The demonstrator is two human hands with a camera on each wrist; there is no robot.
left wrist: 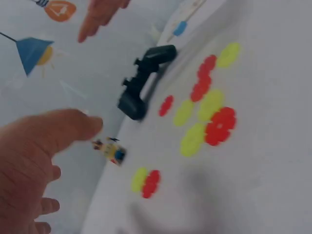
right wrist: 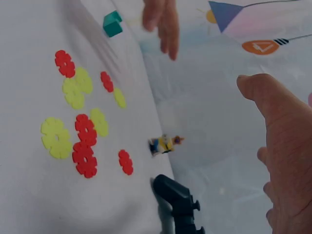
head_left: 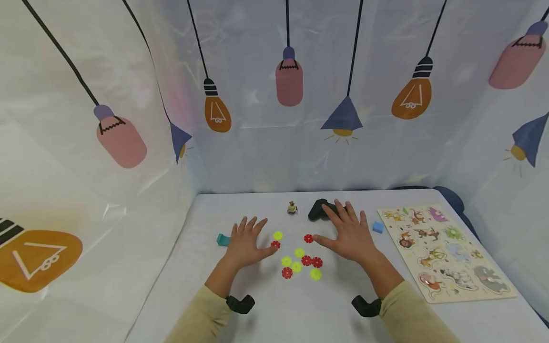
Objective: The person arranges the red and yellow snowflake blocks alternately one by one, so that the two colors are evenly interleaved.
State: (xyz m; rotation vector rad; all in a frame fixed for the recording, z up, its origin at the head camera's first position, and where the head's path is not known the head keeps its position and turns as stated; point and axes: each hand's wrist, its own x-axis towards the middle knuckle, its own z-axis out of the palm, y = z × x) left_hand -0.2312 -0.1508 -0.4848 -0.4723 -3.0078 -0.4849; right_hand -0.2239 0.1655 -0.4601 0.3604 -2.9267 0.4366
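Leftmost on the white surface lies a small teal block, just beside the left hand at its 9 o'clock. That hand is spread flat, palm down, its fingers straight and holding nothing; whether the palm touches the surface cannot be told. At its 3 o'clock, near the thumb, sit a red disc and a yellow disc, side by side. Between the two hands lies a loose cluster of flat flower-shaped discs, red and yellow mixed, some touching one another. At 12 o'clock from the cluster, farther back, stands a tiny yellow figure. Another single red disc lies just off the thumb of the right hand. This hand is also open and spread, gripping nothing, its fingertips over the near edge of a black game controller at its 11 o'clock; contact is not clear. At 2 o'clock from the right hand sits a small blue block, and beyond it, at 3 o'clock, lies a wooden animal puzzle board.
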